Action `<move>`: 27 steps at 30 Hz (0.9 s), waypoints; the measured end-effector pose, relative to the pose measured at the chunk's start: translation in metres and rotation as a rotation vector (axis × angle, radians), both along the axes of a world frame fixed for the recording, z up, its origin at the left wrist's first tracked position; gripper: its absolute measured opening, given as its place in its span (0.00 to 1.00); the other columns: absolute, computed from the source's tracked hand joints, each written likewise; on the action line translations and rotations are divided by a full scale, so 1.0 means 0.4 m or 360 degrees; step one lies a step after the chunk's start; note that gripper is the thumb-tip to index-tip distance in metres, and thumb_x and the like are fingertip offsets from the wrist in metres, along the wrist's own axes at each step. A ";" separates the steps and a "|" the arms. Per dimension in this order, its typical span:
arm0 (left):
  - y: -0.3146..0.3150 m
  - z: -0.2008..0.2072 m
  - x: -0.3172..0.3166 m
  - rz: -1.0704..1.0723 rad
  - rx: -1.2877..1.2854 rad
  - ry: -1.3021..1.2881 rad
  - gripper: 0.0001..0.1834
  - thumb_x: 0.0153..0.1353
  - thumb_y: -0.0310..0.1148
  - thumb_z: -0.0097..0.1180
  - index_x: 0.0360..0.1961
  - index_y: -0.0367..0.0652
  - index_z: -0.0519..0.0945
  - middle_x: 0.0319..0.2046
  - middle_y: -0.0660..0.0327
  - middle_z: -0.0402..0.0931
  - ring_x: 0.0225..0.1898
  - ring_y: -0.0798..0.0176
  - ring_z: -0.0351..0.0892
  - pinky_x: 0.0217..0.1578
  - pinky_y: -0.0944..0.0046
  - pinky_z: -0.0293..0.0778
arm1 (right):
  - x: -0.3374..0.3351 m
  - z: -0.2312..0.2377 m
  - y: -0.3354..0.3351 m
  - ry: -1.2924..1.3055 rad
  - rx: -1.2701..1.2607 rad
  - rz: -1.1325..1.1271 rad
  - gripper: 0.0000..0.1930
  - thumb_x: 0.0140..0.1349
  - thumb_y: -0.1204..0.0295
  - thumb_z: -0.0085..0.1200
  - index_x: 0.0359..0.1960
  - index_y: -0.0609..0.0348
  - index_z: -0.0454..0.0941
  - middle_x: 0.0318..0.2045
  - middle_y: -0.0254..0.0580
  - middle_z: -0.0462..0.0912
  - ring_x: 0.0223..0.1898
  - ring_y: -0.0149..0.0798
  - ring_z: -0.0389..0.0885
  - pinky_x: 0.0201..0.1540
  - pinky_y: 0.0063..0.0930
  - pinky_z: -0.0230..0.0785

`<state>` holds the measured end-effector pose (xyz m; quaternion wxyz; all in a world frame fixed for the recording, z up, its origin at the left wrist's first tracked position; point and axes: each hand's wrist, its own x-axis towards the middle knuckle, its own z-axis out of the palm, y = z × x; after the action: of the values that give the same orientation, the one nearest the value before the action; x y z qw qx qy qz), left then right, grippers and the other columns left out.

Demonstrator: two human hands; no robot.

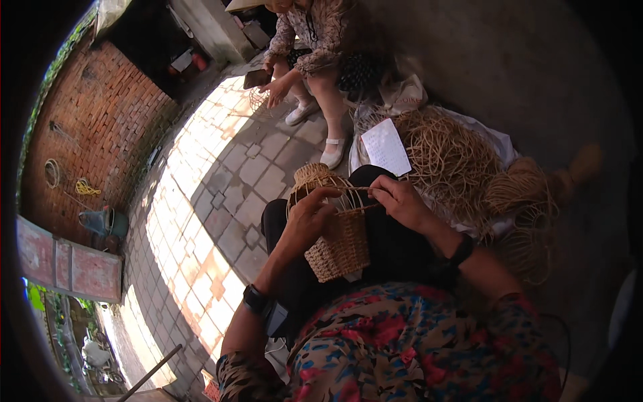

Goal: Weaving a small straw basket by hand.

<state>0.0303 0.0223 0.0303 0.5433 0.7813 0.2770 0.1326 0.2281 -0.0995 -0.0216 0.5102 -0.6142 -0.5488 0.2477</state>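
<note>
A partly woven straw basket [340, 253] rests in my lap, with bare wire ribs showing in its upper part and a narrower woven section [313, 175] at its far end. My left hand [309, 218] is closed round the basket's left side, thumb and fingers at the open ribs. Just right of the basket, my right hand [396, 199] pinches a twisted straw cord [353, 189] that runs across to the ribs near my left fingers. My palms hide part of the weave.
A heap of loose straw cord [449, 147] lies on a white sheet at the right, beside a bundled coil [519, 186] and a bare wire frame [529, 244]. A written sheet of paper [386, 147] sits on its near edge. Ahead, a seated person [315, 40] holds a dark flat device [257, 79].
</note>
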 end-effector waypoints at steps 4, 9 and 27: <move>-0.039 0.019 -0.013 0.0541 -0.0077 -0.0004 0.13 0.59 0.26 0.50 0.46 0.41 0.75 0.26 0.59 0.77 0.23 0.70 0.75 0.25 0.70 0.72 | -0.038 0.061 -0.053 0.0325 -0.0394 0.0584 0.13 0.68 0.64 0.44 0.40 0.62 0.74 0.24 0.35 0.81 0.17 0.21 0.71 0.20 0.17 0.63; -0.006 -0.091 -0.101 0.0733 -0.0403 -0.0251 0.10 0.62 0.30 0.51 0.44 0.44 0.71 0.22 0.67 0.73 0.20 0.76 0.67 0.19 0.77 0.62 | -0.082 0.104 -0.119 0.0171 -0.0526 0.1049 0.08 0.64 0.71 0.49 0.37 0.63 0.75 0.25 0.40 0.80 0.20 0.29 0.75 0.25 0.24 0.68; -0.060 0.069 -0.008 0.0032 0.1575 -0.0107 0.18 0.51 0.21 0.55 0.45 0.47 0.76 0.31 0.60 0.79 0.32 0.58 0.78 0.27 0.60 0.74 | 0.005 0.028 -0.105 -0.0128 0.0067 -0.0320 0.03 0.53 0.75 0.58 0.29 0.61 0.79 0.23 0.37 0.75 0.25 0.33 0.76 0.29 0.27 0.68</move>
<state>0.0272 -0.0017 0.0578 0.1146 0.9382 0.1706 0.2786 0.2302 -0.1416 -0.0102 0.5230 -0.6647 -0.5093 0.1588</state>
